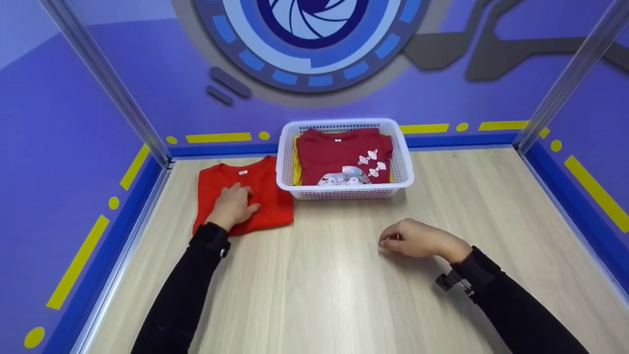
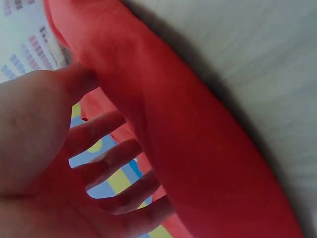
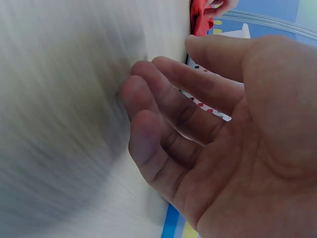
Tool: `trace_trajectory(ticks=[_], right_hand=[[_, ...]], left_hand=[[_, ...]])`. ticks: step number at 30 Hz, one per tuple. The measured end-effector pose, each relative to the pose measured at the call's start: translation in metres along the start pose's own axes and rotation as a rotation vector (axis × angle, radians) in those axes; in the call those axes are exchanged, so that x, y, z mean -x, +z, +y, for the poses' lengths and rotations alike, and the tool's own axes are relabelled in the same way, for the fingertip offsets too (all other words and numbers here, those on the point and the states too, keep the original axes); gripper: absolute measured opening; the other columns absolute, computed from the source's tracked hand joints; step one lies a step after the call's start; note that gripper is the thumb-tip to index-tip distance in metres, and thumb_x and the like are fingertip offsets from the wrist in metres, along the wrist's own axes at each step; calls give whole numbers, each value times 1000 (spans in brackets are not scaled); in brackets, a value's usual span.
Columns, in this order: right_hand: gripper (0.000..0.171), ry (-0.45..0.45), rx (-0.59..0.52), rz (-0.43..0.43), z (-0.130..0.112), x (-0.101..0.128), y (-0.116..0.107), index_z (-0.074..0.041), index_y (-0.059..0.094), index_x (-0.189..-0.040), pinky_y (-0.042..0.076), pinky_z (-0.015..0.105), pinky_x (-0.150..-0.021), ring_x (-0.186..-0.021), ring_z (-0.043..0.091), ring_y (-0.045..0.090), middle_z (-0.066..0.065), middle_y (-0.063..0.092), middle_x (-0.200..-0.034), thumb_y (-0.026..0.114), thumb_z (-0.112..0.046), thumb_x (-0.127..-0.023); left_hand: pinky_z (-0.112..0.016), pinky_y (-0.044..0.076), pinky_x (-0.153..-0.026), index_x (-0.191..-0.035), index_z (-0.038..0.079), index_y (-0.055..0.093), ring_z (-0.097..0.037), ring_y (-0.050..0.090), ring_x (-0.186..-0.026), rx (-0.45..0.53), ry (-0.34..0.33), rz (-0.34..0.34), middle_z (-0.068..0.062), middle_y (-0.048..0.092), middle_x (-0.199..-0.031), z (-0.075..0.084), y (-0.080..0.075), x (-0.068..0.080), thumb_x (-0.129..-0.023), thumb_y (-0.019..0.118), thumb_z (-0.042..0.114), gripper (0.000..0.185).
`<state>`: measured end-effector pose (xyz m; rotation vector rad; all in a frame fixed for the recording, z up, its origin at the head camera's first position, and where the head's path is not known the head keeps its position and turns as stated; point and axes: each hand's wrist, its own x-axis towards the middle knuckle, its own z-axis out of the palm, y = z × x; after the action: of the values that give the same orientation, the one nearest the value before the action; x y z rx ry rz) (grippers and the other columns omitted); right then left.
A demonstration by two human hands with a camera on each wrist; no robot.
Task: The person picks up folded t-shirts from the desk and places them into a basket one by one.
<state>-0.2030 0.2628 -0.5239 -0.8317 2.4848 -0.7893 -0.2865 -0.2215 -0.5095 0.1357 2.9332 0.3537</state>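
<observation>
A bright red folded shirt (image 1: pixel 268 214) lies on the table, left of the white basket, its collar toward the back wall. My left hand (image 1: pixel 233 204) rests on the middle of it, palm down with fingers spread. In the left wrist view the fingertips (image 2: pixel 161 206) touch the red cloth (image 2: pixel 148 99) and do not grip it. My right hand (image 1: pixel 412 238) is low over the bare wood, right of the shirt and in front of the basket. Its fingers hang loosely curled in the right wrist view, with nothing in the palm (image 3: pixel 247 163).
The white plastic basket (image 1: pixel 344 192) stands against the back wall, its left end close against the red shirt. Inside lies a folded dark red shirt (image 1: pixel 324 160) with a white print, over yellow cloth (image 1: pixel 297 167). Blue-purple panels (image 1: pixel 162 88) enclose the wooden table (image 1: pixel 334 285).
</observation>
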Motion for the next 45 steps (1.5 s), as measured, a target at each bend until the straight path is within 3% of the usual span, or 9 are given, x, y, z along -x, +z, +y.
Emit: trace_trajectory(ticks=[7,15,23,27,31,34,37,42,45], right_hand=[[18,-4,32,16,-7,-6,0,-15,85,-110,56,29,-82,-86,8,64,-6,80,-101,69,-21,-108],[19,-22,21,120,-33,-33,14,-15,86,-105,60,34,-84,-86,8,68,-4,83,-97,67,-17,-107],[26,-77,52,166,-84,-80,30,-8,81,-128,63,42,-89,-97,18,74,5,82,-113,67,-20,-109],[33,-194,160,221,-114,-118,37,-3,76,-136,61,48,-106,-120,30,75,13,79,-130,67,-18,-108],[37,-229,282,262,-143,-157,45,-3,73,-142,54,47,-120,-136,34,67,16,72,-143,65,-20,-109],[44,-191,309,257,-159,-182,53,-5,67,-150,51,43,-124,-141,31,63,15,66,-151,63,-26,-111],[50,-132,311,222,-166,-200,62,-6,60,-157,46,42,-128,-148,30,57,16,61,-158,60,-29,-113],[55,-12,369,133,-161,-215,76,-11,58,-161,42,42,-131,-154,35,52,16,54,-165,62,-35,-112],[54,-15,425,99,-158,-215,81,-14,63,-156,48,41,-125,-148,37,54,13,55,-161,67,-41,-110]], left_hand=[[-60,53,-110,-141,1,67,-46,57,-124,-24,79,32,-24,63,-137,9,6,25,-102,79,36,54],[-57,57,-103,-140,3,66,-43,56,-119,-56,92,27,-23,62,-136,15,11,47,-101,81,39,55],[-59,56,-109,-142,4,66,-43,56,-125,-63,114,10,-22,61,-140,16,8,68,-100,82,38,56],[-61,53,-117,-147,3,67,-44,59,-131,-44,137,-14,-24,62,-145,6,-4,69,-103,79,32,54],[-62,55,-112,-143,-1,69,-50,62,-127,-48,140,62,-29,65,-137,-18,-19,63,-104,70,12,41],[-65,55,-108,-135,-6,71,-56,62,-122,-78,109,114,-33,64,-129,-38,-24,58,-101,69,6,36],[-64,53,-109,-133,-7,71,-56,63,-120,-69,83,78,-34,63,-128,-51,-20,56,-101,72,10,37],[-62,54,-108,-130,-8,71,-53,66,-114,-50,101,51,-33,65,-124,-59,-13,57,-99,74,12,37],[-62,53,-108,-128,-6,72,-51,65,-115,-49,100,47,-31,65,-124,-59,-12,58,-99,75,14,36]])
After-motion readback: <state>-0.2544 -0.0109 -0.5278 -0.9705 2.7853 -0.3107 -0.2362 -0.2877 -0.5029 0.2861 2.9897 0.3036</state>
